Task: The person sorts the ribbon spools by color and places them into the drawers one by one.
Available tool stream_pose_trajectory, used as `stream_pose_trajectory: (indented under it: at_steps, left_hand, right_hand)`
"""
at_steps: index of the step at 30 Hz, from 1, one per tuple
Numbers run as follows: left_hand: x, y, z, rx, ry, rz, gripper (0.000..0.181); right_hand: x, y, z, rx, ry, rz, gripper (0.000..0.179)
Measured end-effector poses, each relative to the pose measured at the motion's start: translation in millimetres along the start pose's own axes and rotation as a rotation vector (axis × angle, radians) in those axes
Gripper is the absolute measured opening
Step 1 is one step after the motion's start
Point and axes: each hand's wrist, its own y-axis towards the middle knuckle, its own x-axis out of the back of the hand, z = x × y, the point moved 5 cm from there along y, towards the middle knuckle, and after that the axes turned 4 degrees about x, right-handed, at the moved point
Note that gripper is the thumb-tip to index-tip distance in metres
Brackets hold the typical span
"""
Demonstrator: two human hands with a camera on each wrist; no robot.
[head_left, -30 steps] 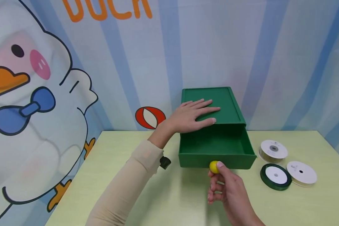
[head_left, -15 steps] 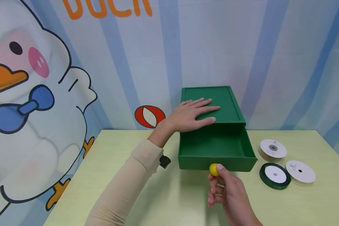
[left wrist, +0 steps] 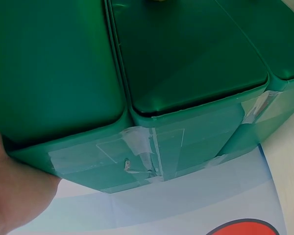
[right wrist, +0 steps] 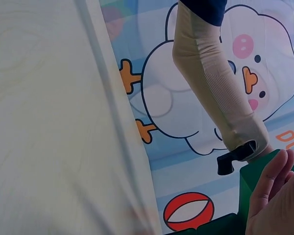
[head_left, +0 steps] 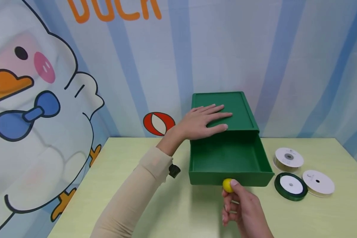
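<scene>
A green drawer (head_left: 208, 179) stands pulled out from a green drawer box (head_left: 236, 104) on the table in the head view, its green floor showing. My left hand (head_left: 202, 123) lies flat on top of the box with its fingers spread. Between thumb and fingers my right hand (head_left: 246, 206) pinches the yellow knob (head_left: 227, 185) on the drawer front. The left wrist view shows the green box (left wrist: 191, 54) up close, clear tape on its side, with part of a hand (left wrist: 19, 191) at the left edge. In the right wrist view my right hand (right wrist: 279, 200) fills the lower right corner.
To the right of the drawer lie a spool of gold ribbon (head_left: 288, 158), a dark green ribbon spool (head_left: 291, 186) and a white spool (head_left: 319, 181). Behind the pale yellow table (head_left: 131, 148) hangs a backdrop (head_left: 226, 43) with a cartoon duck.
The right hand has drawn the drawer toward me by its yellow knob, so more of the inside shows. On top of the box the left hand has stayed in place.
</scene>
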Motion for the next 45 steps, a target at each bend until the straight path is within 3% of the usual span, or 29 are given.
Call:
stream_pose_trajectory:
  at_steps: [30, 45]
  left_hand:
    - [-3.3, -7.9, 1.7, 0.011, -0.026, -0.010, 0.060]
    - [-0.8, -0.7, -1.8, -0.006, -0.013, -0.003, 0.060]
  right_hand:
    - [-0.9, -11.9, -19.8, -0.054, -0.024, 0.019, 0.054]
    - [4.7, -15.4, -24.8, -0.027, -0.009, -0.045, 0.055]
